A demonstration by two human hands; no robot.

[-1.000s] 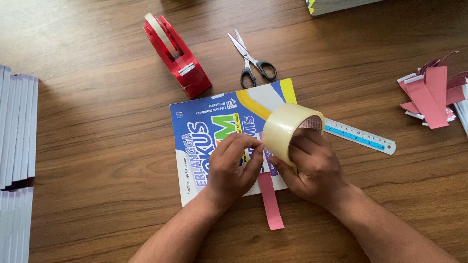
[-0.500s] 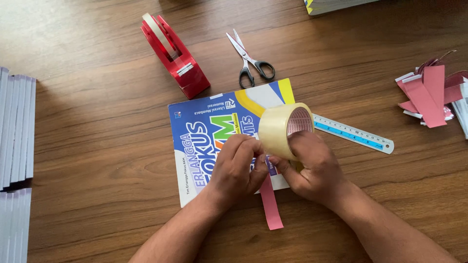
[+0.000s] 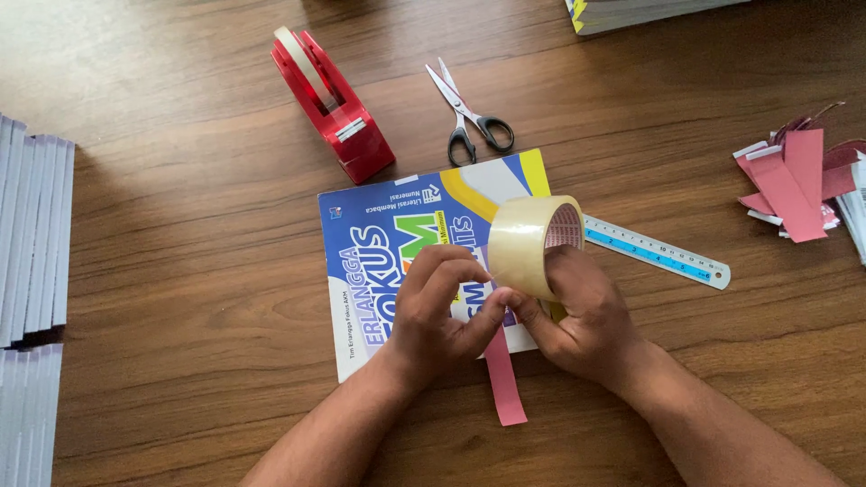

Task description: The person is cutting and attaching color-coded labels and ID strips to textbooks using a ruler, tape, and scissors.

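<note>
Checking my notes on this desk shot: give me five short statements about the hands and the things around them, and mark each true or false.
1. The right hand holds a roll of clear tape. True.
2. The left hand grips the scissors. False: the scissors lie untouched on the wooden table, above the book; the left hand picks at the roll.
3. A pink paper strip sticks out below the hands. True.
4. The red tape dispenser stands on the blue book. False: it stands on the table beside it.
5. A ruler lies right of the roll. True.
</note>
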